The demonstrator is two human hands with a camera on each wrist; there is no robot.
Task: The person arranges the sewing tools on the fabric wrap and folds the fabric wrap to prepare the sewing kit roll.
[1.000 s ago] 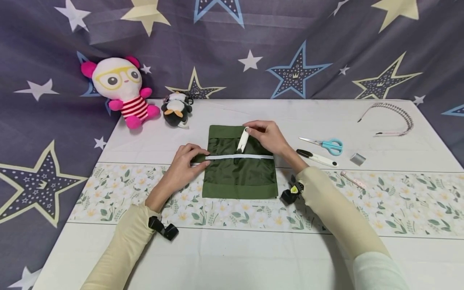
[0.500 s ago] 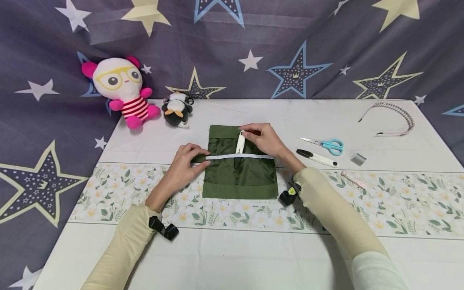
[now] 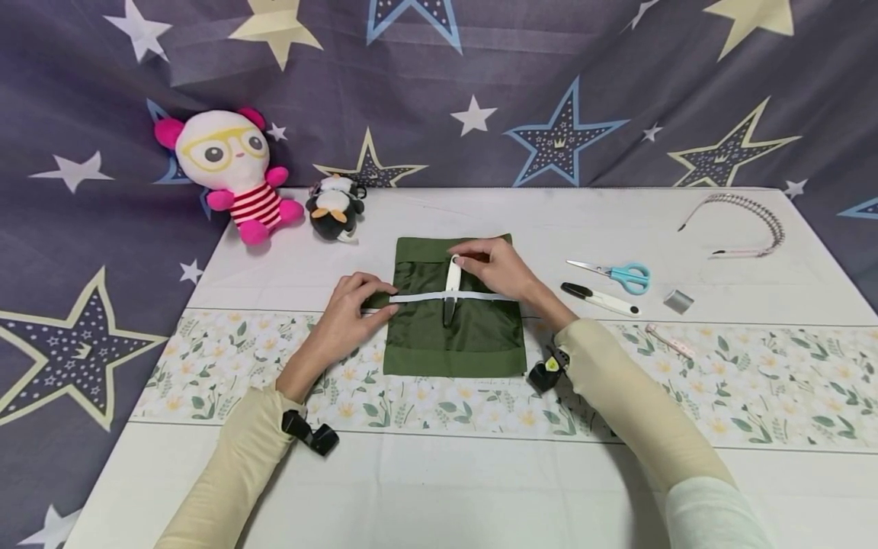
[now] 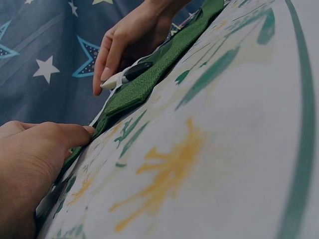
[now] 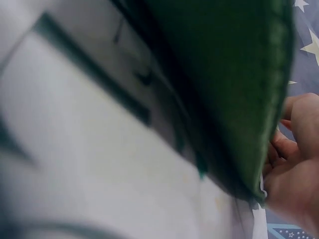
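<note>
A green cloth organizer (image 3: 453, 362) lies flat mid-table, a white elastic band (image 3: 418, 296) across its middle. My right hand (image 3: 504, 267) pinches the white end of a slim white-and-black tool (image 3: 453, 273) between thumb and fingers. The tool passes under the band, its black end (image 3: 449, 313) showing on the near side. My left hand (image 3: 353, 309) grips the organizer's left edge by the band's end, finger and thumb at the cloth. The left wrist view shows the tool (image 4: 127, 75) crossing under the band. In the right wrist view, green cloth (image 5: 234, 89) partly hides my right hand (image 5: 294, 164).
Right of the organizer lie blue-handled scissors (image 3: 627, 277), a similar white-and-black tool (image 3: 604, 300), a grey spool (image 3: 677, 301) and a small pink strip (image 3: 668, 341). A headband (image 3: 771, 221) lies at the back right. Plush toys, a panda (image 3: 240, 175) and a penguin (image 3: 334, 206), sit back left.
My right hand has moved slightly left and toward me, sliding the tool's black end under the band and out on the near side. The left hand stays in place.
</note>
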